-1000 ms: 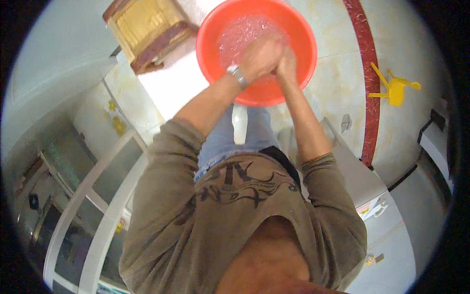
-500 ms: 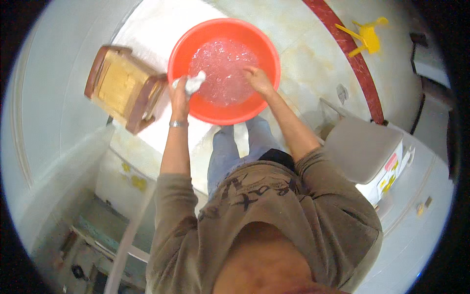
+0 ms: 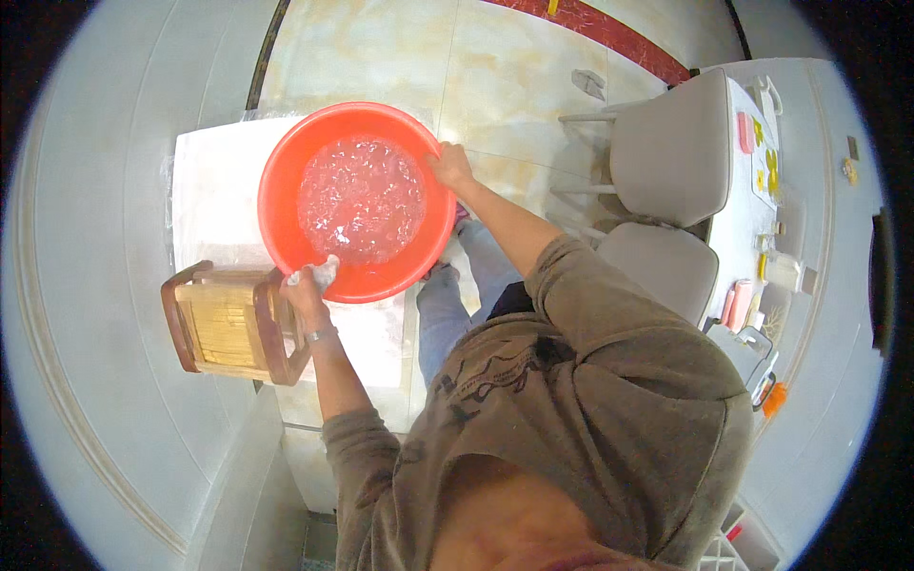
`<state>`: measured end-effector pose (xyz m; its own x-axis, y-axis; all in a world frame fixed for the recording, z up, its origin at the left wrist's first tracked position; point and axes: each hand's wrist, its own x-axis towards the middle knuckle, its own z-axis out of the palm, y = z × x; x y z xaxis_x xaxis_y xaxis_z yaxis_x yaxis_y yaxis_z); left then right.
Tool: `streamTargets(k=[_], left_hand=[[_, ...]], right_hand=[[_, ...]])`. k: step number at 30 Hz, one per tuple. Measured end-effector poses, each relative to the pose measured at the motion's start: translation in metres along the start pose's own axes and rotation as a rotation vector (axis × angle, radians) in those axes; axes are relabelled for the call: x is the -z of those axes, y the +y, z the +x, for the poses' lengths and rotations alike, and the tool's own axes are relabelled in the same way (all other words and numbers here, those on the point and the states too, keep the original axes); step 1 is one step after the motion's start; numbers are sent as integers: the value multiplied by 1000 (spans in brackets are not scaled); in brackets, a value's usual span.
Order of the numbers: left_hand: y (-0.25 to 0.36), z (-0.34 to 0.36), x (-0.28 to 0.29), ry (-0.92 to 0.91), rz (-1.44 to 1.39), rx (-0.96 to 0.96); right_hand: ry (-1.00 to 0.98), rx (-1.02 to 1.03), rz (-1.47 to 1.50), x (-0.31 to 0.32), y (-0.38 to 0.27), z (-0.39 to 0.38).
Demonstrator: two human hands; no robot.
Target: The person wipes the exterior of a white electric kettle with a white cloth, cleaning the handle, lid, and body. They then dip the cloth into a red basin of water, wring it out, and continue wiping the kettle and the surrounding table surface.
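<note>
A round orange-red basin (image 3: 283, 190) with clear, rippling water (image 3: 362, 195) in it is in front of me. My left hand (image 3: 307, 297) is closed round a small wadded white cloth (image 3: 326, 272) at the basin's near left rim. Whether those fingers also grip the rim, I cannot tell. On the far right side, my right hand (image 3: 449, 166) has its fingers closed over the rim; some fingertips are hidden by the basin wall.
A wooden stool (image 3: 224, 328) stands at the left, close to my left hand. Under the basin lies a white sheet (image 3: 214, 205). Grey chairs (image 3: 671, 147) line a table (image 3: 747, 224) at the right. A dark red strip (image 3: 609, 29) crosses the far floor.
My right hand has gone from over the water to the basin's rim. The left still holds the cloth. My view has shifted, so the basin appears lower and farther left.
</note>
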<state>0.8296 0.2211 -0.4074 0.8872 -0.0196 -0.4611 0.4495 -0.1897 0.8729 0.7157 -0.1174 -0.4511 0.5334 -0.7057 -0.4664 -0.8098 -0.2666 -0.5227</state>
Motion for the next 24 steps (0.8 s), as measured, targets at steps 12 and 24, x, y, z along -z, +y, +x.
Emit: streamTargets(k=[12,24], left_hand=[[96,-23,-48,-80,150,85],[216,-40,-130,-356,85,246]], right_hand=[[278,-35,555,75,20,-1],[457,-38,686,259,-45,-28]])
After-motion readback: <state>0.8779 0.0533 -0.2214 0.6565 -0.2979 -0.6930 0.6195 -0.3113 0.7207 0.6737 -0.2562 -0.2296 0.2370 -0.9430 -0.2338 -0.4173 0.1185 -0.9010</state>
